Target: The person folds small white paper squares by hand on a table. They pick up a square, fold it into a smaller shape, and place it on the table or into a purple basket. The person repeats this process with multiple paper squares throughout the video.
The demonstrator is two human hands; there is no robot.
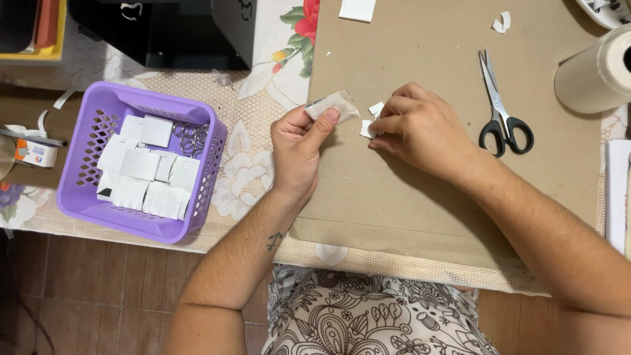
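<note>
While left hand (299, 141) pinches white square (333, 105)

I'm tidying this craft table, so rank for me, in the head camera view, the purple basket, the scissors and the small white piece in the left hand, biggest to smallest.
1. purple basket, clearly the largest.
2. scissors.
3. small white piece pinched in the left hand, the smallest, though fingers cover part of it.

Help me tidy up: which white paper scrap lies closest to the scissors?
The curled white scrap near the cardboard's top edge, above the scissors; the other scraps sit by the hands.
</note>
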